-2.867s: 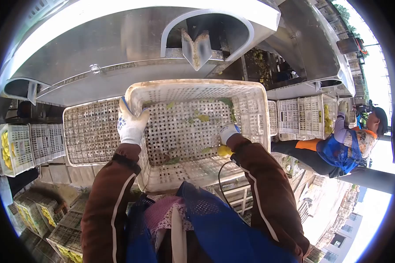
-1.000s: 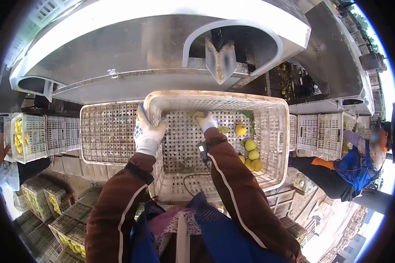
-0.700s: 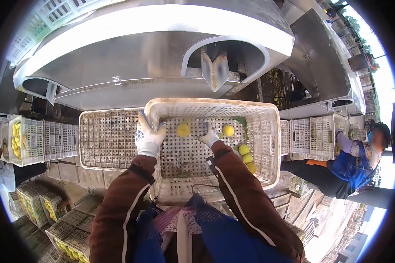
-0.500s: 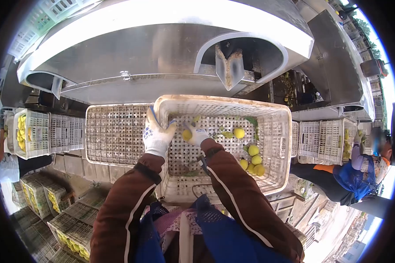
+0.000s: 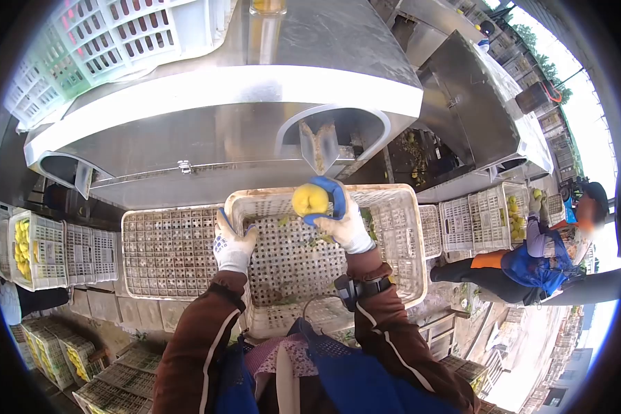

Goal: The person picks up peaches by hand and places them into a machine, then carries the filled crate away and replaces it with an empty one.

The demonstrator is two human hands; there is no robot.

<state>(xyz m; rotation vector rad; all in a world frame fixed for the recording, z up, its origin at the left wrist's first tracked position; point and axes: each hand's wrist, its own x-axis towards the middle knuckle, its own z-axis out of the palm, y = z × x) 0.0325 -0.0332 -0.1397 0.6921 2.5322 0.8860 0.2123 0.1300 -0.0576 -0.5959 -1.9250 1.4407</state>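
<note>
My right hand (image 5: 345,222), in a white glove with blue fingertips, holds a yellow fruit (image 5: 310,200) above the far side of a dirty white plastic crate (image 5: 421,259). My left hand (image 5: 233,247), gloved too, grips the crate's left rim, its thumb on one side and its fingers on the other. Some green leaves lie inside the crate. My right hand and forearm cover part of its interior, and no fruit shows in the visible part.
An upturned or empty-looking crate (image 5: 176,252) lies at left. A metal machine (image 5: 234,138) with round openings stands ahead. Fruit crates (image 5: 38,252) stand further left. A co-worker (image 5: 555,255) is at the right, beside more crates (image 5: 490,217). A pale basket (image 5: 117,41) sits on the machine.
My right hand has risen from inside the crate, now with a yellow fruit towards its far rim. The fruits seen at the crate's right are no longer visible. The view has shifted.
</note>
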